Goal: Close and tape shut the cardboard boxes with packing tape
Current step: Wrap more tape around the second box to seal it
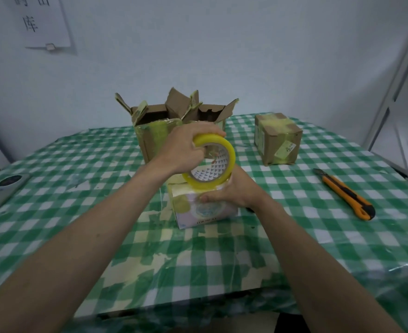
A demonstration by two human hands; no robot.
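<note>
A small white and pink printed box stands in the middle of the checked table, with yellowish tape on its top and front. My left hand grips a yellow roll of packing tape from above and holds it upright over the box top. My right hand holds the box at its right side, thumb pressed on the front face. Behind stand a large cardboard box with its flaps up and a second open box beside it. A small taped box sits at the back right.
An orange utility knife lies on the right of the green checked tablecloth. A grey device rests at the left edge. Old tape scraps stick to the cloth near the front. A white shelf frame rises at the right.
</note>
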